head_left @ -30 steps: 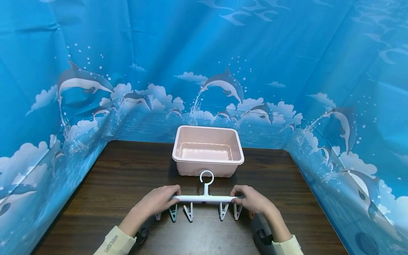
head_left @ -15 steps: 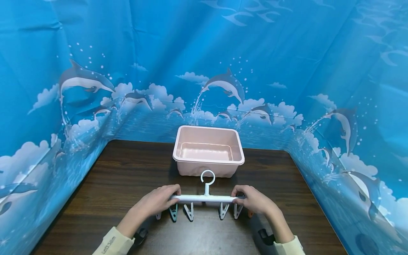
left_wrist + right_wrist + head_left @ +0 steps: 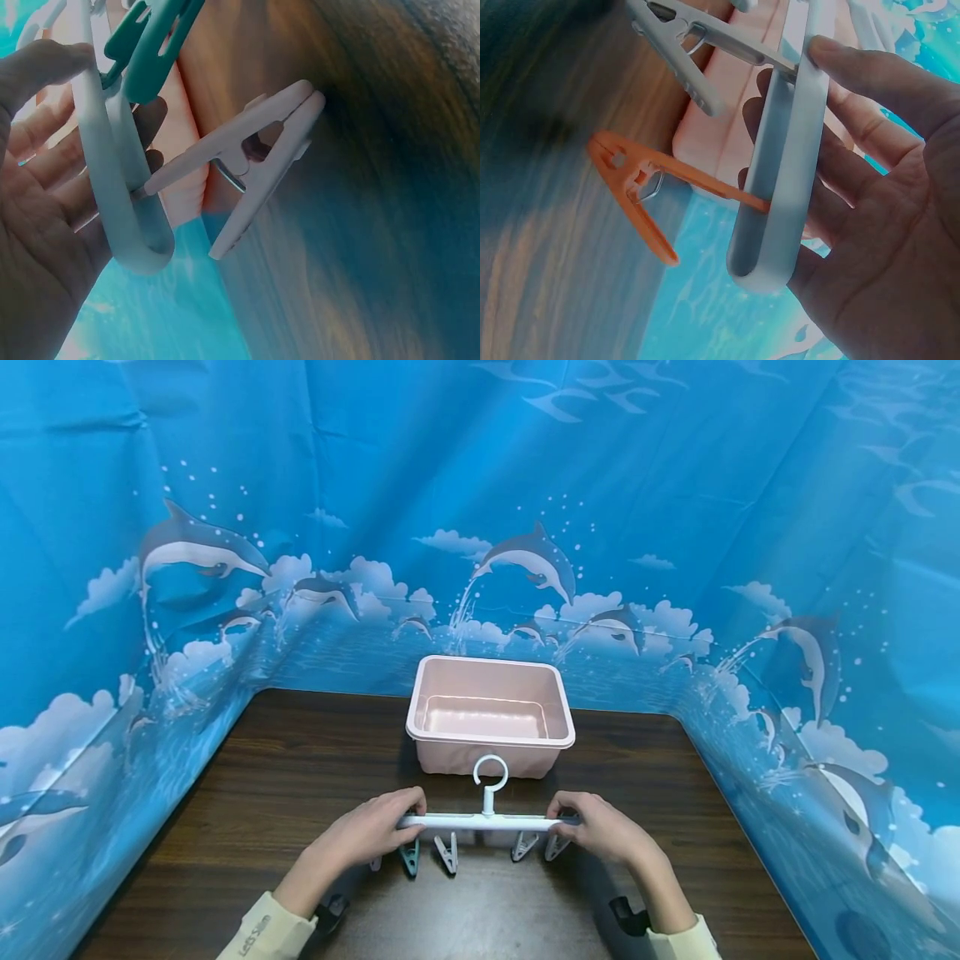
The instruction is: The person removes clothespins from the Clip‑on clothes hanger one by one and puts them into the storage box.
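Note:
A white clip hanger is held level over the table, its round hook pointing up. My left hand pinches the left end of the bar; my right hand grips the opposite end, thumb nearest me. Plastic clips dangle below the bar: a teal clip and a white clip on the left, another white clip and a grey clip towards the right. A pale pink clip shows by the left end in the left wrist view, an orange clip in the right wrist view.
Behind the hanger stands a pink plastic basin with nothing in it. The dark wooden table is enclosed by a blue dolphin-print curtain. Black wrist straps show under the sleeves.
The bar has risen slightly and its clips have swung, most visibly those on the right. The orange clip has gone out of sight in the head view. Both hands keep their hold.

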A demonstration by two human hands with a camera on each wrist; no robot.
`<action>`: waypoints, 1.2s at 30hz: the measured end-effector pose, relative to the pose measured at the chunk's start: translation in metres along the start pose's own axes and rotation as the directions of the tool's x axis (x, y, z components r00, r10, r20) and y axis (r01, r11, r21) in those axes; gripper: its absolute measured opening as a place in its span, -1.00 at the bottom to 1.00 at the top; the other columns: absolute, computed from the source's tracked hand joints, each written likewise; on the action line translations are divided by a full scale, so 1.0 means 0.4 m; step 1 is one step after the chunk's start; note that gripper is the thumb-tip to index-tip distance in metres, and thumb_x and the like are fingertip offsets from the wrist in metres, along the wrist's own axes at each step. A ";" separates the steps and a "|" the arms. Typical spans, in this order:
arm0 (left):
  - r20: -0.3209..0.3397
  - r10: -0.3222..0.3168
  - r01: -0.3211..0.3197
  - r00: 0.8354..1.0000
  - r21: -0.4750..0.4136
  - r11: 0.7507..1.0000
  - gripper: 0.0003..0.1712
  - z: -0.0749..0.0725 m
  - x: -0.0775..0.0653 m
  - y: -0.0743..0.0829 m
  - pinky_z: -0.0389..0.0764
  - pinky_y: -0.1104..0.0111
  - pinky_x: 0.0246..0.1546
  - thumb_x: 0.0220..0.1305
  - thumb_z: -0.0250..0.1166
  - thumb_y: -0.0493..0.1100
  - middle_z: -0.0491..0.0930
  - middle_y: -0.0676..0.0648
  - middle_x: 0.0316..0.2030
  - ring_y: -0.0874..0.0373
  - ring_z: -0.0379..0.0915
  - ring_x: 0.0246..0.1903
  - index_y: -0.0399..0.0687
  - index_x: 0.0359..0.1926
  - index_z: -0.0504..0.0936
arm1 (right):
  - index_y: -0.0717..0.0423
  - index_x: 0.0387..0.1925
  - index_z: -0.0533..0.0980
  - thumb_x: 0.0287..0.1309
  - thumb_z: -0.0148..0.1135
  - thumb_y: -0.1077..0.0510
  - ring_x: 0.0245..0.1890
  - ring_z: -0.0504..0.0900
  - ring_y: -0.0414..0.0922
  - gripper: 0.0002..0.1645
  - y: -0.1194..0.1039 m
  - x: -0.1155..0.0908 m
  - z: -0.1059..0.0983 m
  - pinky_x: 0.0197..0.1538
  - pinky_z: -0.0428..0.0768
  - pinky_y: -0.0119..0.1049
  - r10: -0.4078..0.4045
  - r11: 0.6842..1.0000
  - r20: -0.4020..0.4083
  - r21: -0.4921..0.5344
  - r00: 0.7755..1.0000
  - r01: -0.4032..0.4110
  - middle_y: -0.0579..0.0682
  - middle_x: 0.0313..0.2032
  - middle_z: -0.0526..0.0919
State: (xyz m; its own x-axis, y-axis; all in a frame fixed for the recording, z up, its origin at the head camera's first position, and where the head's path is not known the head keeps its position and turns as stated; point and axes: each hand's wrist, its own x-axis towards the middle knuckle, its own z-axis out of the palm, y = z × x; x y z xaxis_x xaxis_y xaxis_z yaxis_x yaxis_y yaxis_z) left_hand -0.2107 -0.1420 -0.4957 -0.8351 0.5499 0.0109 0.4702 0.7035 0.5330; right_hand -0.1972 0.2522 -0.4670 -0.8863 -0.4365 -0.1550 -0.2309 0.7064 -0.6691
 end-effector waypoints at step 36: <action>-0.222 0.161 -0.078 0.962 0.342 0.937 -0.55 -0.044 0.024 0.047 0.35 0.44 -0.34 0.59 0.27 0.13 0.62 0.17 -0.21 0.31 0.30 -0.34 0.33 0.40 0.66 | 0.00 -0.06 0.67 0.46 0.38 0.18 -0.36 0.60 -0.11 -0.90 -0.049 0.001 -0.086 -0.29 0.59 -0.26 -0.041 0.999 -0.165 -0.030 0.985 0.036 -0.05 -0.26 0.70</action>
State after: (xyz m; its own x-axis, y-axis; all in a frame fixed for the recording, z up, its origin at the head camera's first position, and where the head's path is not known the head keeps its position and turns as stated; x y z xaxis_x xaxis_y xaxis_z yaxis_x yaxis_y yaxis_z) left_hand -0.2148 -0.1314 -0.4704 -0.7909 0.5420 0.2842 0.6028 0.7700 0.2092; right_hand -0.2069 0.2572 -0.4290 -0.9301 -0.3672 -0.0056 -0.2750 0.7067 -0.6519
